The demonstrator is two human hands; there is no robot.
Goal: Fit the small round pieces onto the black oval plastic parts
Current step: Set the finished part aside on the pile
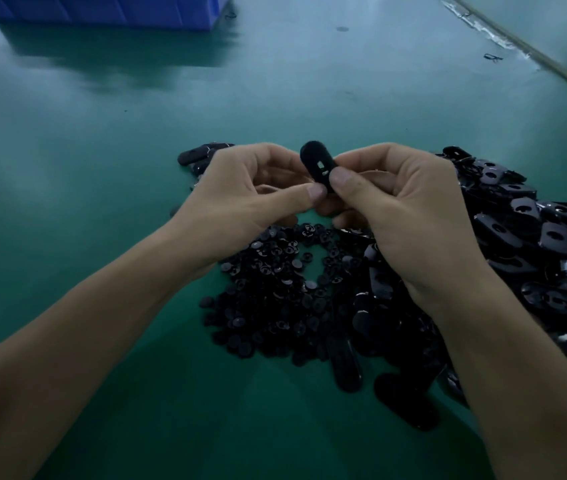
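Above the heap of round pieces (275, 292), left hand (240, 195) and right hand (403, 202) pinch one oval part (315, 161); light, stiff, probably slick — hold by edges.

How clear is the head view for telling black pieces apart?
Head view: dim and blue-tinted; the black oval part between left hand and right hand shows little detail; pile of round pieces merges into dark mass; soft glare on green table.
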